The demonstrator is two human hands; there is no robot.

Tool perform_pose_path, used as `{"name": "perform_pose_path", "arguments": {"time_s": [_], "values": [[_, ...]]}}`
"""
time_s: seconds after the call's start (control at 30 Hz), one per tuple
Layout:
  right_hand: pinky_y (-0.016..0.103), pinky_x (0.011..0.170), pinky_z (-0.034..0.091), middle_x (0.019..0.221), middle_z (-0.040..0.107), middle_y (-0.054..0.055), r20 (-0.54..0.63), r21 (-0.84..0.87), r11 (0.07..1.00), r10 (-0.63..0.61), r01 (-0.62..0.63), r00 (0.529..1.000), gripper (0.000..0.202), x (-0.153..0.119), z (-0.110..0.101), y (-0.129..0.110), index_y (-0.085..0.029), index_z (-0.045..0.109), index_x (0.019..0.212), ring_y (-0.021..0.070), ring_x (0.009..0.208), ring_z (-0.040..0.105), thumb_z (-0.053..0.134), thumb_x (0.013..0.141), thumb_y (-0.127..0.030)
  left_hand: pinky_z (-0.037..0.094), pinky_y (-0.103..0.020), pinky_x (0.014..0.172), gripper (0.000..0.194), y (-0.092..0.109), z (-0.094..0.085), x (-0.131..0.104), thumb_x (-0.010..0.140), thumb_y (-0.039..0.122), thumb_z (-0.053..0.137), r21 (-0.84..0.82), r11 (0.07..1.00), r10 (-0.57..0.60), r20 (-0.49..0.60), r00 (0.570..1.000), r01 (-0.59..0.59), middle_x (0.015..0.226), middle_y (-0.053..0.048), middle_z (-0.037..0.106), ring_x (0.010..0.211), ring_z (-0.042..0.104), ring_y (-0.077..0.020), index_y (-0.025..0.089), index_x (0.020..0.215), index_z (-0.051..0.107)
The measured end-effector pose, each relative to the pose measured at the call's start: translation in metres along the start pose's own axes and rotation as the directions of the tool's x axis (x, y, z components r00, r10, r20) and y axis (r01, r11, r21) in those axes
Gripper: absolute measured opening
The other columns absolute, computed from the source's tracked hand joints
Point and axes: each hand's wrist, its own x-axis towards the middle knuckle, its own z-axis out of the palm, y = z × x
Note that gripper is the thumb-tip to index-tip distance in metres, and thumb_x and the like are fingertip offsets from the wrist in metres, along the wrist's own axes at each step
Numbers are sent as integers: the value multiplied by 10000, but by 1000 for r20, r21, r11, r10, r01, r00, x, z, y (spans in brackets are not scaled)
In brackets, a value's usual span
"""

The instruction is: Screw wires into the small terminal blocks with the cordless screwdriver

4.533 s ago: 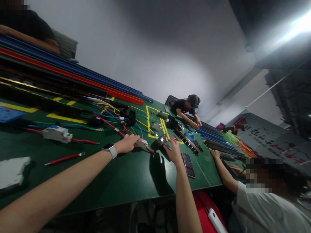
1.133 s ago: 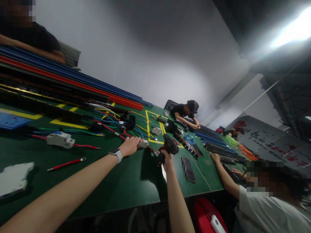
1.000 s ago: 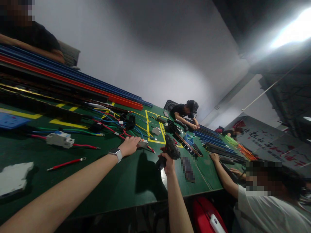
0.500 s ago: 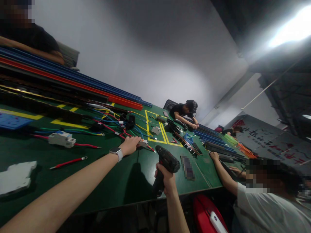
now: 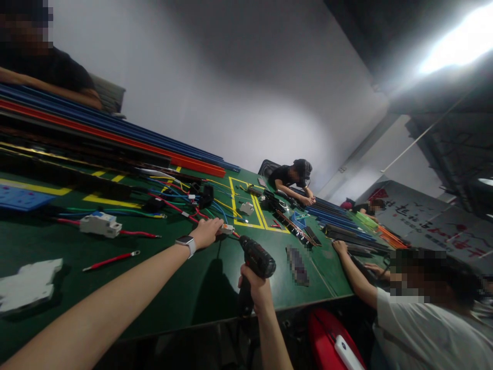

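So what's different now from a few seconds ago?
The right hand has brought the drill back toward the table's near edge, its nose now pointing toward the small white breaker. The left hand still holds that breaker, and the loose red cable lies where it was.

Wall [image 5: 185,67]: pale grey to me, brightest in a soft patch near mid-view.
Light [image 5: 458,41]: I get a white glare at upper right.
Ceiling [image 5: 385,41]: dark from where I watch.
Far wall [image 5: 423,198]: grey; I make out dark and red lettering [image 5: 462,234].
Tabletop [image 5: 165,298]: green, faintly glossy, with yellow lines [image 5: 246,225].
Chair [image 5: 266,167]: I see a dark back beyond the tabletop.
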Motion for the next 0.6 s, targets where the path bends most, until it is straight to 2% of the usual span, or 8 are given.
{"name": "perform_pose_path", "arguments": {"time_s": [0.17, 0.37, 0.6], "values": [[269, 474, 436, 516, 620, 16, 18, -45, 998, 41, -40, 999, 203, 0, 0, 1, -164, 644, 741, 168, 458, 563, 700, 701, -355, 352, -429, 893, 273, 0, 1, 0, 876, 171, 436, 18, 1000, -11, 1, 1000, 11, 1146, -111, 581, 1091, 551, -267, 233, 1135, 495], [267, 494, 435, 508, 607, 8, 26, -98, 995, -2, 4, 1000, 138, 1, 3, 1, -178, 622, 661, 159, 467, 551, 661, 698, -305, 353, -422, 876, 247, 0, 2, -1, 893, 177, 412, 5, 1000, 6, -13, 1000, -6, 1138, -105, 583, 1088, 553, -264, 232, 1118, 499], [266, 518, 431, 512, 600, 3, 30, -140, 989, -49, 53, 998, 116, -2, 6, 0, -183, 619, 625, 156, 490, 549, 633, 706, -265, 354, -425, 879, 265, 3, -1, 0, 888, 195, 424, -3, 1000, -31, 20, 999, 31, 1157, -123, 582, 1072, 561, -265, 227, 1139, 502]]}}
